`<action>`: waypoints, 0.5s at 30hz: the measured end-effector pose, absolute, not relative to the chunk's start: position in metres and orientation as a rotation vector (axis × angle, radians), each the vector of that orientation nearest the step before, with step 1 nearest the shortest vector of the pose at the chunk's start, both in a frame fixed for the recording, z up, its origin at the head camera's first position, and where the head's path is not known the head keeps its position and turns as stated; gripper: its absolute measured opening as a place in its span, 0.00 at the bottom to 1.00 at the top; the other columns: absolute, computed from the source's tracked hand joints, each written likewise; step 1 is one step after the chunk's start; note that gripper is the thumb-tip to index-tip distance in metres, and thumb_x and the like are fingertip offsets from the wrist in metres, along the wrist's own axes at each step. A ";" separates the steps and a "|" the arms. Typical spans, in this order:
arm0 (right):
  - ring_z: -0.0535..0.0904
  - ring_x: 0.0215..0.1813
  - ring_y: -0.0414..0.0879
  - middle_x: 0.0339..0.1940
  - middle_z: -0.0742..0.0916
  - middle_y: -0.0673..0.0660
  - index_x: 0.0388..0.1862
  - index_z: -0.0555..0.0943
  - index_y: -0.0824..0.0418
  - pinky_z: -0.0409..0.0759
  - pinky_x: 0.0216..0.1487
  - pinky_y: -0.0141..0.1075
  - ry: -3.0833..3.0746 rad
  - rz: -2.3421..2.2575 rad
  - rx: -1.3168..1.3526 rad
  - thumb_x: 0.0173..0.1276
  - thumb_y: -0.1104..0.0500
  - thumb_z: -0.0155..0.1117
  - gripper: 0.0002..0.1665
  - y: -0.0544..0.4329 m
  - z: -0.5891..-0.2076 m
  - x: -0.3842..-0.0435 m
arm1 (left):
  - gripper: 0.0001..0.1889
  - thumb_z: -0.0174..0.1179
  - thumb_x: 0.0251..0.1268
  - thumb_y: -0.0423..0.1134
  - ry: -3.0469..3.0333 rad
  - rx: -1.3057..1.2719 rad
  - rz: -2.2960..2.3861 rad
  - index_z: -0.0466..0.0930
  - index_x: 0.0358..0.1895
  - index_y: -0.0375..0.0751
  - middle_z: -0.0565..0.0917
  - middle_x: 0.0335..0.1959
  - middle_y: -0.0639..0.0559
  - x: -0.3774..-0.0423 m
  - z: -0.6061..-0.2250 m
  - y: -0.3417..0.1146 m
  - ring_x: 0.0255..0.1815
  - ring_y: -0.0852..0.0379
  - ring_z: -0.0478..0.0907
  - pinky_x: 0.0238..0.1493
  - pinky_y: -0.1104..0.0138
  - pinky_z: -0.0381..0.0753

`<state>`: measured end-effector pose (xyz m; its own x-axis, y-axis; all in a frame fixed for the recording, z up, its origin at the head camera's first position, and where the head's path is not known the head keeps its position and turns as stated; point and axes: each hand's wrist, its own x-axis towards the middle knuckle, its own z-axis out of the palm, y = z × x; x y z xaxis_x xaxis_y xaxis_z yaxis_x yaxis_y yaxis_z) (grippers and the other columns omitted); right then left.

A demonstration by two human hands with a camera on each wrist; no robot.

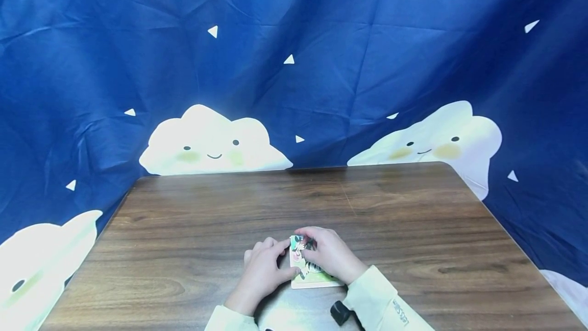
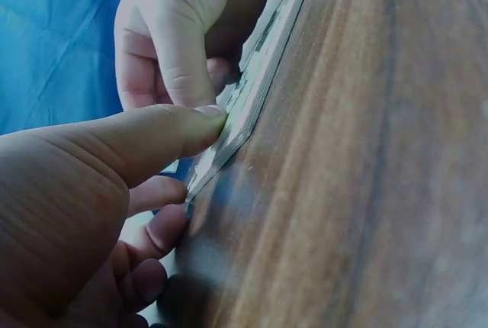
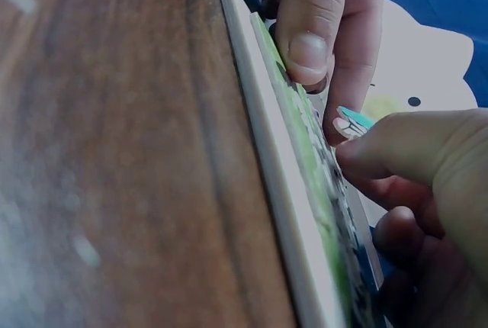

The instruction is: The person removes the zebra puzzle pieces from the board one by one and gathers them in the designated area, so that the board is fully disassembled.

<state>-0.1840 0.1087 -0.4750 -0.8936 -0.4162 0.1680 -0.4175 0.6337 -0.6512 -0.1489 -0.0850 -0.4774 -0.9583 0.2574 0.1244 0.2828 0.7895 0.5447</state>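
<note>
A small flat puzzle board (image 1: 317, 283) with a pale rim and a green, black-and-white animal picture lies on the table. My left hand (image 1: 264, 270) holds it at its left side, thumb on the top face and fingers along the edge, as the left wrist view (image 2: 114, 152) also shows. Over the board's upper part, my right hand (image 1: 334, 255) pinches a thin puzzle piece (image 3: 352, 122) with a teal edge between thumb and fingers. That piece stands tilted against the board's surface in the right wrist view. The right hand hides much of the picture.
The brown wood-grain table (image 1: 206, 218) spreads around the board. Behind it hangs a blue cloth (image 1: 275, 91) with smiling white clouds. A black wrist device (image 1: 340, 313) sits by the right sleeve (image 1: 378, 298).
</note>
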 end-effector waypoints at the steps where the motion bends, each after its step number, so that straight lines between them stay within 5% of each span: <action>1: 0.79 0.41 0.41 0.42 0.85 0.45 0.58 0.83 0.58 0.76 0.45 0.36 -2.833 1.143 0.718 0.62 0.64 0.68 0.23 0.109 -0.475 -0.184 | 0.34 0.74 0.45 0.53 -2.930 -0.443 -0.904 0.83 0.60 0.45 0.73 0.35 0.60 -0.149 -0.477 -0.085 0.35 0.58 0.64 0.41 0.57 0.58; 15: 0.72 0.33 0.41 0.33 0.78 0.47 0.56 0.84 0.58 0.70 0.35 0.32 -2.775 1.176 0.845 0.59 0.63 0.71 0.23 0.129 -0.470 -0.189 | 0.34 0.74 0.46 0.55 -2.940 -0.442 -0.869 0.83 0.60 0.48 0.75 0.37 0.60 -0.149 -0.480 -0.085 0.38 0.58 0.67 0.42 0.56 0.59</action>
